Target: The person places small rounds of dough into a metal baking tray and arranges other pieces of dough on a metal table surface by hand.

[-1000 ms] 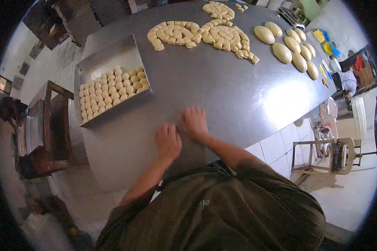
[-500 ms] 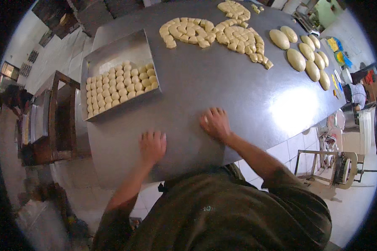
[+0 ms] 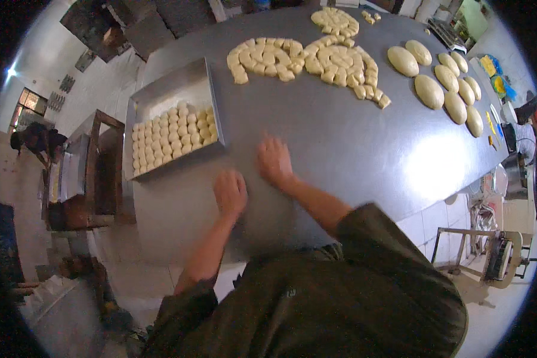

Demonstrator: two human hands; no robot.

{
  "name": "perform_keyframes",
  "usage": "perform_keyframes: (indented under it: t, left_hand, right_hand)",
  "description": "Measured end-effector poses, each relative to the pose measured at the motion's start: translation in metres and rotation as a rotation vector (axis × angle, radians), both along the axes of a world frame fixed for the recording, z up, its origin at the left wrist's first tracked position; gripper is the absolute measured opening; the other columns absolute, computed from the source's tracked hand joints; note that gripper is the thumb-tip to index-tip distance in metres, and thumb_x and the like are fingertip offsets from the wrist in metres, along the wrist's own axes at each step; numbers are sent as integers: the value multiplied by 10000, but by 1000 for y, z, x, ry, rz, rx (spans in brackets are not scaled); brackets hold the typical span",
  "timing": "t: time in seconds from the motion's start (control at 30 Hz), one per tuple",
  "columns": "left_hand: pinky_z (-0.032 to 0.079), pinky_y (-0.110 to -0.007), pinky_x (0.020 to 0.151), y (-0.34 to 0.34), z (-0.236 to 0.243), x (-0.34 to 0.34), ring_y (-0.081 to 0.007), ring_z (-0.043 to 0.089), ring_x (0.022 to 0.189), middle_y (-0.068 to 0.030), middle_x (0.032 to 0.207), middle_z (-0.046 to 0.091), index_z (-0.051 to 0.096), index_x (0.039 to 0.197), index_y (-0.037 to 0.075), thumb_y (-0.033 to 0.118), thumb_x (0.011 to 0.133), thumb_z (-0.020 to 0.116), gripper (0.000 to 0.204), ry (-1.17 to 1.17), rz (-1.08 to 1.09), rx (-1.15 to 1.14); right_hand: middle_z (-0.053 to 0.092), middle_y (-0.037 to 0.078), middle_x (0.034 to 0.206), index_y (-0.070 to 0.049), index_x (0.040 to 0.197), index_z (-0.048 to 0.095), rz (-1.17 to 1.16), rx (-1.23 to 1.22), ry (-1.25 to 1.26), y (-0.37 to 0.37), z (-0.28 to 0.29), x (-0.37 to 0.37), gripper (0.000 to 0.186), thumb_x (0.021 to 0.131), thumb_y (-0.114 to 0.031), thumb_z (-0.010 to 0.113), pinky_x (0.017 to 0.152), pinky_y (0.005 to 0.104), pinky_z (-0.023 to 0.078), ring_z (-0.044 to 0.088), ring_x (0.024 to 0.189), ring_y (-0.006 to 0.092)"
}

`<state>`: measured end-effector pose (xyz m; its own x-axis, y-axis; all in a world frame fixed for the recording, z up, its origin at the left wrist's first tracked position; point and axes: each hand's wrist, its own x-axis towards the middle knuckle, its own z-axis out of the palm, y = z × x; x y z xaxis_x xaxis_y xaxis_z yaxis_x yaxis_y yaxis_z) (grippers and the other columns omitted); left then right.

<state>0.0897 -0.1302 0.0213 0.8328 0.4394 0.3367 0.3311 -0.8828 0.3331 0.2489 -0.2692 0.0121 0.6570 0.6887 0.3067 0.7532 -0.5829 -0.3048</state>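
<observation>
My left hand (image 3: pixel 231 192) rests low over the grey metal tabletop (image 3: pixel 334 179), fingers curled under, back of the hand up. Just beyond it and to the right, my right hand (image 3: pixel 274 160) is cupped down on the same surface, its fingertips blurred by motion. Whatever lies beneath either palm is hidden. Left of my hands stands a square metal tray (image 3: pixel 215 101) with rows of small round dough balls (image 3: pixel 170 134); its far part shows bare metal. Farther off, small cut dough pieces (image 3: pixel 340 64) lie in curved clusters.
Several large oval dough lumps (image 3: pixel 429 91) sit at the far right. Beyond them is a flat scale-like device (image 3: pixel 447 34). Thin yellow and blue tools (image 3: pixel 493 124) lie near the right edge. A wooden-framed rack (image 3: pixel 95 167) stands left of the table; another person (image 3: pixel 39 143) bends beyond it.
Both hands have drawn closer together; the right moved left and the left slid right and slightly farther away. The left fingers, spread before, are now curled. The whole view has shifted slightly.
</observation>
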Motion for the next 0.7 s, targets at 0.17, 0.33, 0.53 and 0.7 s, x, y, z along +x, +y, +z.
perform_keyframes:
  t: [0.17, 0.33, 0.53, 0.7]
  left_hand:
    - [456, -525, 824, 35, -38, -98, -401, 603, 932, -187, 1020, 628, 621, 993, 72, 229, 1007, 630, 158, 104, -198, 308]
    - [454, -521, 839, 0, -13, -8, -363, 609, 921, -161, 1008, 617, 634, 1029, 78, 241, 1008, 636, 164, 126, -7, -118]
    - [474, -502, 927, -12, 2, -64, -404, 626, 1008, -191, 1080, 637, 651, 1114, 68, 230, 1024, 595, 194, 104, -8, -30]
    - [476, -527, 1006, 32, 15, -92, -436, 601, 1209, -244, 1332, 630, 589, 1402, 2, 317, 1078, 529, 456, -443, 93, -283]
  right_hand:
    - [648, 168, 1098, -50, 1013, 690, 40, -155, 136, -70, -6, -15, 212, 954, -245, 633, 933, 469, 497, 594, 1118, 344]
    - [679, 153, 1130, -11, 1160, 679, 46, -144, 20, -15, -11, -5, 322, 959, -260, 634, 983, 505, 490, 612, 1138, 336]
    - [661, 168, 1048, -16, 1002, 670, 76, -66, -72, -52, -14, 13, 223, 959, -234, 640, 961, 481, 493, 609, 1062, 356]
    - [679, 166, 1085, -45, 978, 687, 3, 133, -48, -15, -16, -2, 205, 958, -248, 674, 916, 466, 521, 629, 1048, 371]
